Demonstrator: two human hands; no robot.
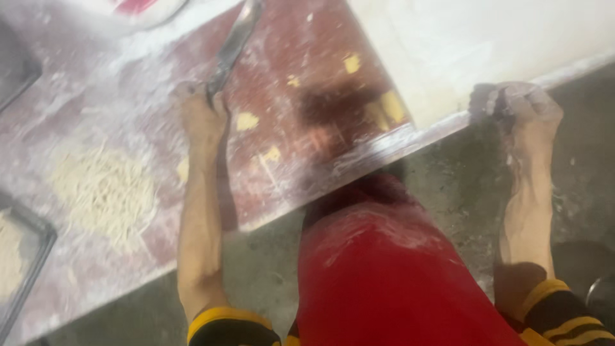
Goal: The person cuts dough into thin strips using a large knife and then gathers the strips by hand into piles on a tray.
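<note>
My left hand (202, 118) rests on the floured red table (307, 57) and grips the handle of a long knife (234, 45), whose blade points away toward the far edge. A loose pile of cut pale noodles (106, 192) lies on the table to the left of that hand. My right hand (525, 112) hangs past the table's corner, above the grey floor, dusted with flour; its fingers are curled and the blur hides whether anything is in them. Both sleeves are black with yellow bands.
A dark metal tray (25, 256) with more noodles sits at the lower left edge. Another dark tray corner (16, 70) shows at the upper left. A white surface (487, 38) adjoins the table at the right. My red apron (391, 275) fills the bottom centre.
</note>
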